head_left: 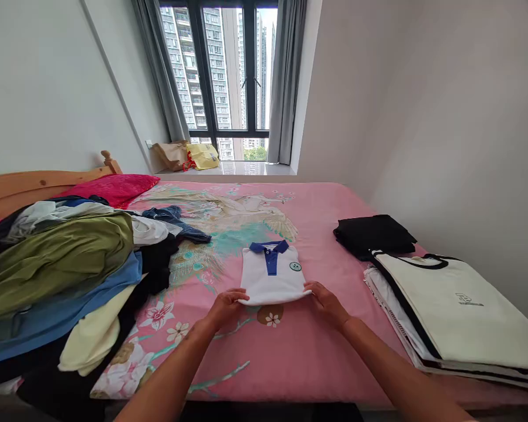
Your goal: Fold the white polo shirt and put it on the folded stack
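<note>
A white polo shirt with a blue collar and placket and a small round badge lies folded into a compact rectangle on the pink floral bed sheet. Its collar points away from me. My left hand pinches the near left corner, thumb and fingers closed on the cloth. At the near right corner, my right hand grips the hem the same way. The near edge between both hands looks slightly lifted and curved.
A loose heap of clothes covers the bed's left side, beside a red pillow. On the right lie a stack of folded shirts and folded black clothing. Bags rest on the windowsill.
</note>
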